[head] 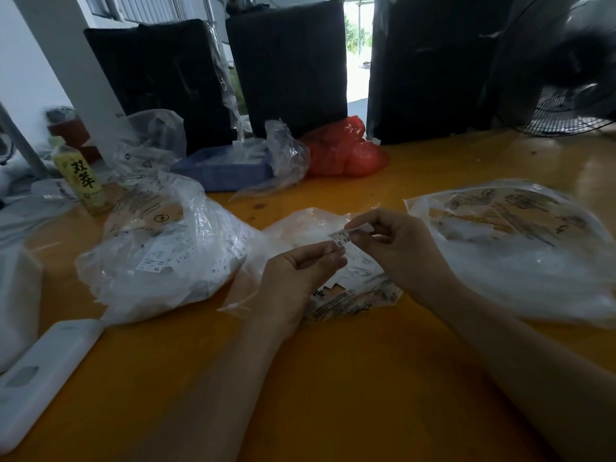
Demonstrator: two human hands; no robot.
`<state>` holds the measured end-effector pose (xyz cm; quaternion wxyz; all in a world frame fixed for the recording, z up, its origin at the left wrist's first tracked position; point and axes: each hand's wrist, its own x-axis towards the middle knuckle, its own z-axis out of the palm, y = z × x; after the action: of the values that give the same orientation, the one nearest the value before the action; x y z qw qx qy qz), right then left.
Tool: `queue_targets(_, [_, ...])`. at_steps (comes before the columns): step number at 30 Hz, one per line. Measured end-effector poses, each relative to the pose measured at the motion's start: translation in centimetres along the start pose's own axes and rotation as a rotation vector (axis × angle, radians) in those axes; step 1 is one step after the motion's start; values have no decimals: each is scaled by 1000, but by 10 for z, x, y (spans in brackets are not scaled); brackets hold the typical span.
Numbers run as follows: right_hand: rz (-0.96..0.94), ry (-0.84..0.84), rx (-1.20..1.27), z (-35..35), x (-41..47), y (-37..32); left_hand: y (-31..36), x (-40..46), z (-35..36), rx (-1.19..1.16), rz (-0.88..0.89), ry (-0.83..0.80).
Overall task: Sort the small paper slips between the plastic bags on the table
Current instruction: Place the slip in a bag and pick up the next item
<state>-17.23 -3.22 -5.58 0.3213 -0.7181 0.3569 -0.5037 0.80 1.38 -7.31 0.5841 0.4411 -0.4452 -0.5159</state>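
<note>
Both hands pinched one small paper slip (346,237) marked XS: the left hand (300,271) had thumb and forefinger pressed on its near end, the right hand (393,248) nipped the far end. They held it just above the middle plastic bag (350,295) on the yellow table (333,395). A fuller bag of slips (160,261) lay to the left, another bag (520,255) to the right. A white case (43,378) sat near the left edge, and a green bottle (81,178) stood behind.

This looks like a small packing workshop. On the yellow table (333,378) lie clear plastic bags (160,255) full of size labels, at 12 o'clock stand black wrapped bundles (290,61), and at 2 o'clock a big fan (566,95).
</note>
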Motion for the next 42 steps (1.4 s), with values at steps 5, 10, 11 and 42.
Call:
queue_targets(5, [-46, 16, -151, 1, -1, -1, 0, 0, -1, -13, -1, -8])
queue_targets(10, [-75, -17, -287, 1, 0, 0, 0, 1, -2, -30, -30, 3])
queue_targets(11, [-80, -23, -301, 0, -1, 0, 0, 0, -2, -3, -28, 10])
queue_targets(42, [-6, -2, -221, -2, -3, -9, 14, -5, -5, 330, 167, 167])
